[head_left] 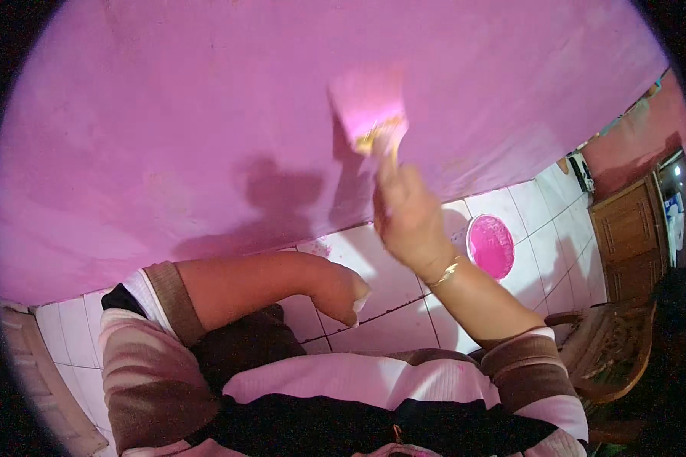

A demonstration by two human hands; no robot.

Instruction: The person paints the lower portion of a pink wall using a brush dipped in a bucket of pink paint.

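Observation:
Raised against the pink-purple wall [206, 99], my right hand [410, 217] is closed round the handle of a wide paintbrush [373, 110]. The brush is smeared with pink paint and blurred by motion, its bristle end pointing up the wall. Below and left of it, my left hand [341, 293] hangs bent at the wrist in front of my body. Its fingers look drawn together, with a small pale patch at their tips that I cannot make out. Beside my right wrist, a round bucket [491, 247] of bright pink paint stands on the floor.
White floor tiles [389, 266] with pink spots run along the wall's foot. At the right are a wooden cabinet [629, 228] and a curved wooden chair [613, 354]. A brownish edged piece [46, 373] lies at the lower left. Shadows fall on the wall.

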